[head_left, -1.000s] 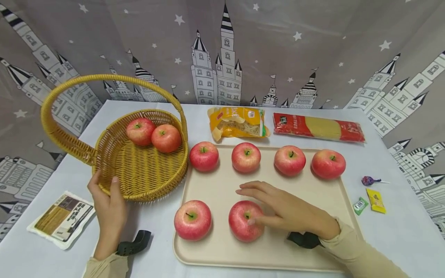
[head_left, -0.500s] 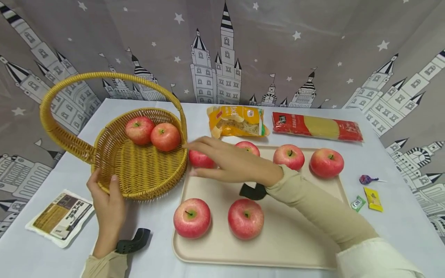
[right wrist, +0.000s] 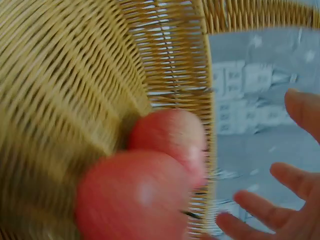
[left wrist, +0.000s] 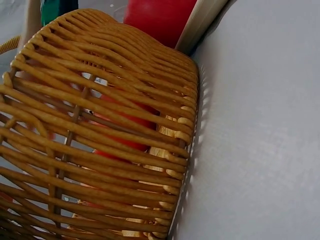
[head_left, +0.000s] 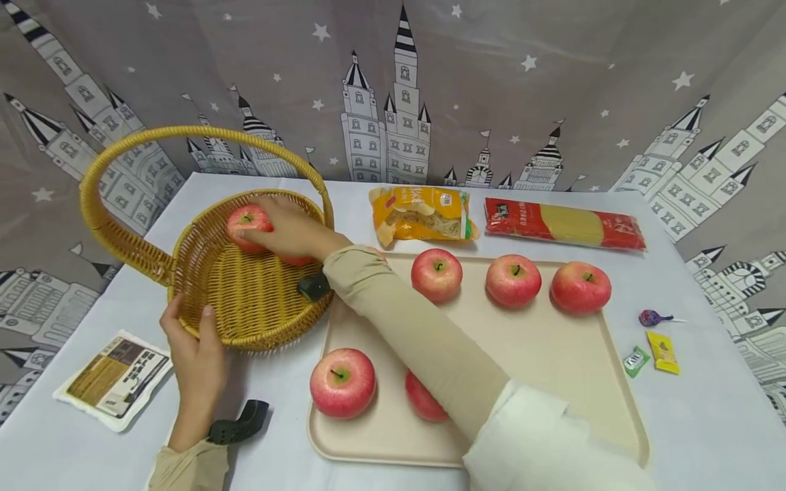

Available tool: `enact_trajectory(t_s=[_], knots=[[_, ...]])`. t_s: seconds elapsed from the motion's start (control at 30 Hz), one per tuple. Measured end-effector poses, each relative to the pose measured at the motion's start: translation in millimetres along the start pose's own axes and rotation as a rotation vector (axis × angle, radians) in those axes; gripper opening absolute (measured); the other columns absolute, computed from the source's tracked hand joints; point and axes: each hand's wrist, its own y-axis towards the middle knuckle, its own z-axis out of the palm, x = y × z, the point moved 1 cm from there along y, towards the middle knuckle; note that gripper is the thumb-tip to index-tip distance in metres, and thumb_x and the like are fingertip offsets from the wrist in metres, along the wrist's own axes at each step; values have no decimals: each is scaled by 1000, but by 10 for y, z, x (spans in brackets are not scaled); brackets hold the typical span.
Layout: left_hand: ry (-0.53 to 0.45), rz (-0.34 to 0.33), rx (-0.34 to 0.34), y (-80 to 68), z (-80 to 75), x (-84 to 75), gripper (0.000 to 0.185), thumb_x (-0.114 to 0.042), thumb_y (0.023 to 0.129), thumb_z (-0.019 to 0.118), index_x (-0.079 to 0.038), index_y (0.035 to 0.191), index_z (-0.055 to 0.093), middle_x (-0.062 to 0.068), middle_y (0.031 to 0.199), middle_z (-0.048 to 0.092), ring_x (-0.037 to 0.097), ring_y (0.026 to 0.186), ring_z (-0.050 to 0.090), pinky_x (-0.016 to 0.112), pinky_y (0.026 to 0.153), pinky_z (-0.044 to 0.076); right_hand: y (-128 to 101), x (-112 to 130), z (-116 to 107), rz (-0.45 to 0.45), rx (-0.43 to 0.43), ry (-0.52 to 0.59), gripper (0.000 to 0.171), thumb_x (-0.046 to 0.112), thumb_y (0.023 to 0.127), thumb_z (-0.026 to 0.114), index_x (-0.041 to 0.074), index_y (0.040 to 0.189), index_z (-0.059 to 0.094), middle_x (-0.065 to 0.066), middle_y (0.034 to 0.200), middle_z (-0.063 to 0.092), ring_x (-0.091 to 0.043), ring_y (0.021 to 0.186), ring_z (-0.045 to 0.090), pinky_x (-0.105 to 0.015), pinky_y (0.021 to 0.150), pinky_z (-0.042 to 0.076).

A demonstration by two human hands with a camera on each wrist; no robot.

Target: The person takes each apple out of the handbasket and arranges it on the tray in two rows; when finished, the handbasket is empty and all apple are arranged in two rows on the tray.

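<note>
White-clothed table (head_left: pixel 288 382) before a castle-print curtain.
Left hand (head_left: pixel 195 361) gripping the wicker basket (head_left: pixel 245 307) rim, thumb curled over; right hand (head_left: pixel 288 228) inside the basket with fingers spread loose over its apples (right wrist: pixel 150 185), holding nothing. Five apples (head_left: pixel 342 382) left on the beige tray (head_left: pixel 552 354) judging by what shows.

Head view: bright, even overhead light; soft short shadows lie under the apples and basket (head_left: pixel 245 300). Wide-angle distortion bends the backdrop at the frame edges. Left wrist view: sharp, evenly lit. Right wrist view: heavy motion blur throughout, apples (right wrist: pixel 150 180) smeared.
</note>
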Motion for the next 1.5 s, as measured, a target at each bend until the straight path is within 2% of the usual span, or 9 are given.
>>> enact_trajectory(t_s=[0.17, 0.27, 0.5, 0.67, 0.8, 0.93, 1.13, 1.3, 1.5], knots=[[1, 6, 19, 17, 32, 13, 50, -22, 95, 37, -6, 139, 20, 16, 148, 18, 24, 139, 12, 37, 114, 8, 141, -160, 135, 181, -44, 135, 70, 47, 85, 54, 22, 143, 24, 4, 146, 30, -15, 135, 26, -29, 107, 27], [-2, 19, 17, 25, 33, 9, 51, -22, 94, 38, -5, 139, 20, 15, 148, 18, 24, 139, 13, 36, 113, 9, 147, -223, 184, 197, -24, 182, 79, 43, 79, 63, 23, 144, 22, 1, 147, 29, -18, 135, 26, -31, 106, 28], [-3, 26, 20, 24, 55, -18, 51, -22, 94, 40, -4, 138, 21, 16, 147, 20, 25, 138, 15, 36, 113, 10, 56, -302, 192, 115, 104, 247, 88, 23, 70, 75, 20, 143, 26, 0, 145, 33, -14, 132, 32, -23, 102, 33], [1, 36, 26, 13, 75, -31, 51, -23, 94, 40, -3, 138, 21, 16, 147, 21, 25, 138, 16, 37, 113, 10, -53, -310, 133, 38, 116, 242, 85, 29, 72, 73, 25, 142, 26, 2, 143, 36, -12, 127, 38, -22, 98, 36], [4, 46, 14, 30, 45, -37, 51, -22, 94, 40, -3, 137, 22, 17, 146, 22, 25, 138, 17, 35, 113, 11, -204, -239, -26, -86, 97, 208, 74, 39, 77, 66, 28, 141, 30, 2, 141, 38, -11, 125, 39, -21, 97, 35], [14, 26, 12, 30, 6, -35, 51, -23, 94, 40, -5, 138, 21, 16, 147, 21, 24, 138, 16, 35, 113, 10, -467, -172, -221, -208, 35, 173, 60, 42, 81, 61, 28, 135, 41, 5, 140, 41, -9, 126, 35, -19, 97, 34], [25, 8, 5, 2, -19, -21, 51, -23, 94, 38, -7, 139, 20, 15, 148, 19, 23, 139, 14, 34, 113, 8, -1077, -253, -492, -276, 34, 203, 51, 41, 80, 63, 32, 128, 50, 6, 130, 46, -4, 112, 44, -20, 90, 40], [22, 12, 4, -10, -16, -21, 51, -24, 94, 38, -6, 138, 21, 16, 148, 19, 24, 139, 13, 35, 113, 8, -1677, -637, -607, -233, 27, 147, 50, 41, 78, 66, 33, 125, 53, 7, 123, 49, -5, 105, 48, -25, 86, 44], [-12, 9, 12, -8, 13, -21, 51, -23, 95, 38, -6, 139, 20, 18, 147, 19, 23, 139, 13, 34, 113, 8, -2393, -1215, -546, -54, -43, 31, 49, 47, 77, 65, 36, 122, 53, 10, 124, 50, -7, 109, 47, -31, 87, 44]])
